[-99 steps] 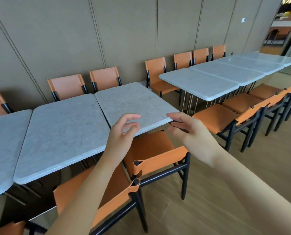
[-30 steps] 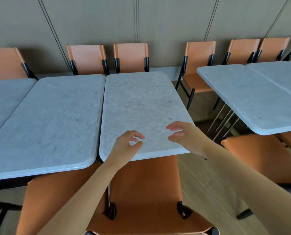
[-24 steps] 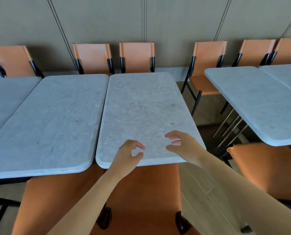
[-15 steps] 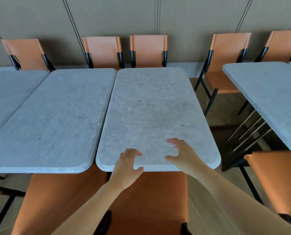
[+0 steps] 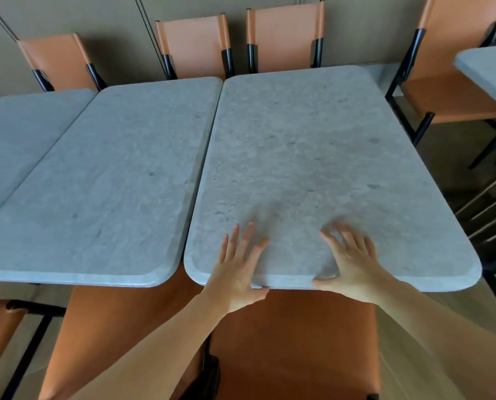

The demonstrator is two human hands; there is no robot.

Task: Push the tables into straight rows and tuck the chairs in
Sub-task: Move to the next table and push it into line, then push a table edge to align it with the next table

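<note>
Lying directly ahead of the person, the table [image 5: 313,157] reaches from the near edge under both hands to the wall. The left hand [image 5: 236,271] rests on the near edge left of centre, fingers straight and spread flat on the grey top, thumb hooked at the rim. The right hand [image 5: 352,265] rests on the same edge right of centre, fingers spread and slightly bent on the top, thumb along the rim. The two hands are apart, with bare stone between them; neither closes round anything. A second table [image 5: 102,174] stands just beside the first on the left, a narrow seam between them; its near edge sits slightly farther from the person. A third table [image 5: 13,131] adjoins farther left. A chair [image 5: 293,339] sits below the hands, its orange seat partly under the table. Two wall chairs [image 5: 284,36] stand behind the tops, another [image 5: 454,90] at right, pulled out.
</note>
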